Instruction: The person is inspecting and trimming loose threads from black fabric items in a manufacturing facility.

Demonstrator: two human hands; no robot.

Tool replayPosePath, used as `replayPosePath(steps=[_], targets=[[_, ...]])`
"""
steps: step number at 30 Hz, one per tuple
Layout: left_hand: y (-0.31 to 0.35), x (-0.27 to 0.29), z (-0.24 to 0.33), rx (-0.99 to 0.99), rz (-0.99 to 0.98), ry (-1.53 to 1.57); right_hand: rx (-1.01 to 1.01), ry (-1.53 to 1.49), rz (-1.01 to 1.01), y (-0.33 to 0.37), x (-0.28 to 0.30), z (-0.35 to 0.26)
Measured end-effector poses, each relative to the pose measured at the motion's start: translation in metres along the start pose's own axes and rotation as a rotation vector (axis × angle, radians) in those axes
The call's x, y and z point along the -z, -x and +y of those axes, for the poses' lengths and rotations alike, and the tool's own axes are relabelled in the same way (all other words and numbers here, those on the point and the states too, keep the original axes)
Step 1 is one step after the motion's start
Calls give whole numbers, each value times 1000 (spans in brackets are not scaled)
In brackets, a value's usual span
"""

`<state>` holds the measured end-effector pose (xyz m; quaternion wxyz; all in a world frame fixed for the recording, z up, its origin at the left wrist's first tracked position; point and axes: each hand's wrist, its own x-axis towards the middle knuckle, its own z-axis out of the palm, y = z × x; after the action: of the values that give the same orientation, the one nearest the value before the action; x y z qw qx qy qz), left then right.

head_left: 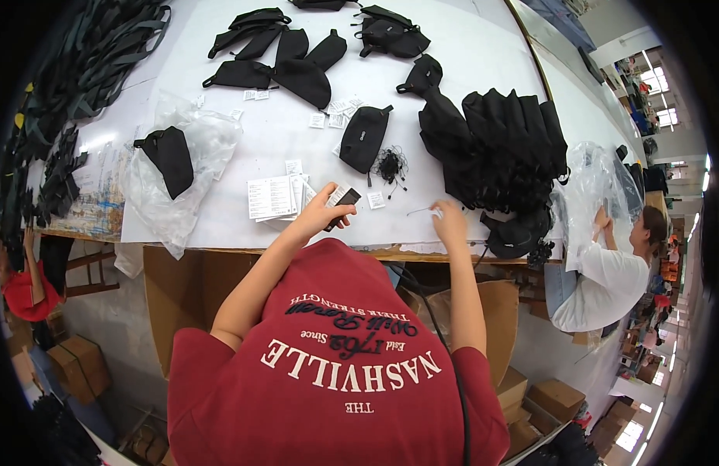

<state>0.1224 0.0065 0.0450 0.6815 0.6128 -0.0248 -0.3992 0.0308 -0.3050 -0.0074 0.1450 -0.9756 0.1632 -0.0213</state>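
Note:
My left hand (317, 215) is closed around a small black hang tag (345, 208) with a white printed part, held just above the table's near edge. To its right my right hand (450, 223) pinches a thin dark string (417, 211) that trails leftward from the fingertips. Between and beyond the hands lie a tangle of black tag strings (390, 165) and a small white packet (376, 200). A black zippered pouch (365, 140) rests just past the strings. Beside my left hand sits a stack of white printed cards (272, 199).
Black pouches (301, 76) lie scattered at the far side. A large black pouch pile (495, 144) stands right. Clear plastic bags (208, 147) with a pouch on top lie left, near black straps (103, 66). Co-workers (608, 268) sit right and stand left (33, 287).

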Motion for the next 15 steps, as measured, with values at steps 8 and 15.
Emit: replayPosePath(steps=[8, 15], targets=[[-2, -10, -12, -29, -85, -3, 224, 60, -133, -2, -49, -16], [2, -20, -11, -185, -19, -39, 110, -313, 12, 10, -20, -41]])
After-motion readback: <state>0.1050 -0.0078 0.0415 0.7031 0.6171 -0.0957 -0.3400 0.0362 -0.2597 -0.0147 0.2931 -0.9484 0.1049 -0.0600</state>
